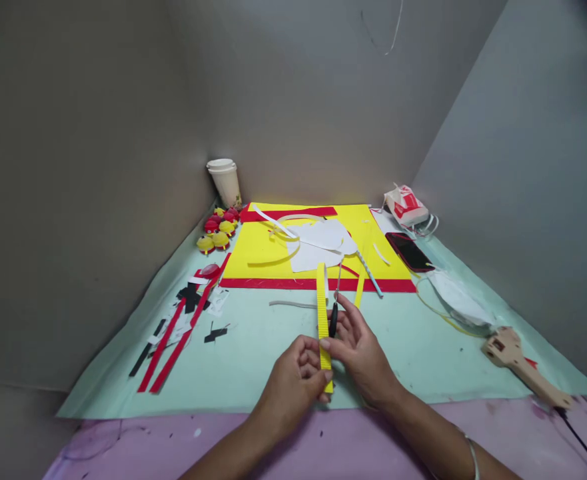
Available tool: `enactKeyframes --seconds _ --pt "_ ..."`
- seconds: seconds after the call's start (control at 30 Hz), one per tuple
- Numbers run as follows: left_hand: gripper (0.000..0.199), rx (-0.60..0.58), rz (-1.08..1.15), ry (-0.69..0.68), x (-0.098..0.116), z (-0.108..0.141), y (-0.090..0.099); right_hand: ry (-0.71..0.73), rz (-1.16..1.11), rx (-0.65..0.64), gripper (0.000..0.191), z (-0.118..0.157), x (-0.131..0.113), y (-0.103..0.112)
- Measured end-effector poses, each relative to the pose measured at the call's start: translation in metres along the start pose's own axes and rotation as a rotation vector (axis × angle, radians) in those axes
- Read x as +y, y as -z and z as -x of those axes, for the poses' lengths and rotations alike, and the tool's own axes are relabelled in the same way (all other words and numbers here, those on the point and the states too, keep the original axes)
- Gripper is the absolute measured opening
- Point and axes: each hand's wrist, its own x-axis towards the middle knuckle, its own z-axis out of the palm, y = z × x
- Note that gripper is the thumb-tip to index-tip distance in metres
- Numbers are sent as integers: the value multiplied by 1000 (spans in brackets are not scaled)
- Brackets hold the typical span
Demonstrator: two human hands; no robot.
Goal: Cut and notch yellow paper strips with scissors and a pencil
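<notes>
Pinching the corrugated yellow strip here, on the near side of the yellow sheet, its far end pointing at that sheet. My left hand has the near end between thumb and fingers, apparently to steady it; my right hand grips farther along, likely to stop it twisting. Those right fingers also cradle a black-handled tool, seemingly to save putting it down. Red strips lie left of the sheet, while the glue gun sits to its right, nearer me, presumably for easy reach.
</notes>
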Motion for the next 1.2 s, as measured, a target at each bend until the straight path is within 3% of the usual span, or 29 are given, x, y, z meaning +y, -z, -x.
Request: enactKeyframes --seconds 0.17,0.3,0.47,0.57,0.73,0.9,1.2 --pt "30 1 -76 -8 1 0 6 -37 -19 -15 88 2 3 -3" --pt "30 56 -176 -143 23 1 22 -26 -15 -61 86 7 5 -3" --pt "33 -45 48 -160 51 -9 37 -81 14 -153 84 17 11 -8" --pt "36 -37 143 -133 61 -21 42 -108 25 -149 85 24 13 -12" --pt "31 118 209 -205 80 -45 50 -162 47 -98 87 34 13 -12" --pt "44 272 254 -279 95 -64 59 -166 60 -36 85 45 20 -8" --pt "43 419 248 -291 85 -95 85 -195 212 67 91 49 32 -9"
